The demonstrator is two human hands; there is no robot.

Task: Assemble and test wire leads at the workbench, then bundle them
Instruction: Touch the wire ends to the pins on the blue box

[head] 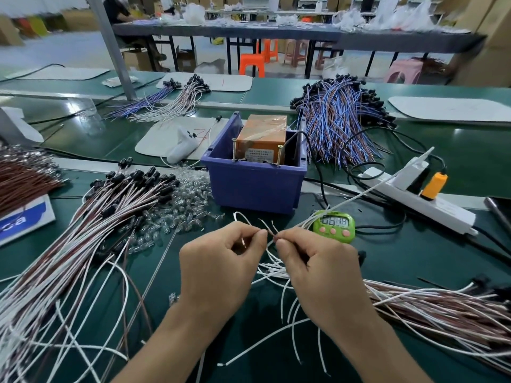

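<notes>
Both grips are pinching. The left hand [221, 269] holds the wire lead [268, 235] between thumb and forefinger, and the right hand [323, 275] pinches it just beside, so the fingertips of the two hands nearly meet above the green tabletop [414, 261]. The lead lies right at the pinch; its thin ends and a white loop rise from there toward 12 o'clock. From the grip, loose white wires [293, 313] lie at 6 o'clock under the wrists. A green timer [334, 225] stands near at 1 o'clock, and a blue bin [254, 183] with an orange box [262, 131] inside at 12 o'clock. Small glass bulbs [188, 200] lie at 11 o'clock, a pile of black-capped leads [110, 217] at 9 to 10 o'clock, and a brown-white bundle [442, 310] at 4 o'clock.
</notes>
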